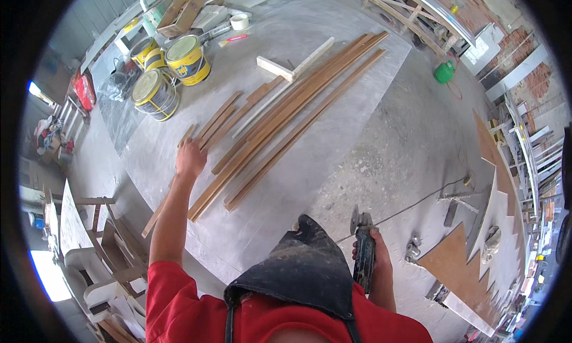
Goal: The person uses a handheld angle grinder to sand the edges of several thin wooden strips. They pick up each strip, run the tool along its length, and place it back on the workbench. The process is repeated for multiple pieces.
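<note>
My left hand [192, 158] is reached out at the left, its fingers closed over a thin wooden strip [158, 215]. This strip slants from above the hand down to the lower left, and the hand covers part of it. In my right hand [381, 256], beside the dark apron [292, 259], is an angle grinder [364, 253]. Its disc [356, 220] points away from me, and I cannot tell whether it spins. Just right of my left hand lie short wooden strips [217, 121]. Longer brown wooden strips [286, 128] run diagonally beyond them.
Yellow-and-black buckets [188, 60] stand at the far left near a cardboard box [182, 12]. A white wooden angle piece [292, 72] touches the strips' far side. A cord [417, 201] crosses the floor at right, near stepped brown boards [459, 268]. Wooden frames [110, 253] stand lower left.
</note>
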Demonstrator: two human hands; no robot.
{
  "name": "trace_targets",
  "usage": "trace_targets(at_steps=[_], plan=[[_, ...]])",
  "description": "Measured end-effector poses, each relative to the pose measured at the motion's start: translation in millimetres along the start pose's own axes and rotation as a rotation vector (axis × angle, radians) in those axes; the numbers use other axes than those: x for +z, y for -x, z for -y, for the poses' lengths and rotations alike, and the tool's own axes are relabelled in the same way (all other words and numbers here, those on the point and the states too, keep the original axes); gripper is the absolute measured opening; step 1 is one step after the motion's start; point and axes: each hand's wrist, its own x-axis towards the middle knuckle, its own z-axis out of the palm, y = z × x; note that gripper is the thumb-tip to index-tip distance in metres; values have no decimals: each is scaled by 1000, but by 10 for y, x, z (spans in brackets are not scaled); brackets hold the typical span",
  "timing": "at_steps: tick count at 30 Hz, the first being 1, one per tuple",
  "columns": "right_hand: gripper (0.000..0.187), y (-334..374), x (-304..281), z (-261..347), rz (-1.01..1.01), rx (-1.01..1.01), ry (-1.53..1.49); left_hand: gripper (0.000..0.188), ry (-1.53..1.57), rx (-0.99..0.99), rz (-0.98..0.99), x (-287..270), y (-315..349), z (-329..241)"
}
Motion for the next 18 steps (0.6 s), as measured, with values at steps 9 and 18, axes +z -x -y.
trace_targets(at_steps=[9,18], plan=[[68,-150,-231,10,-34,8,-50,26,-43,167,259,334,-819,-1269],[63,-464,-339,129,-64,106,-73,28,109,147,304,672,-1449,-1371]])
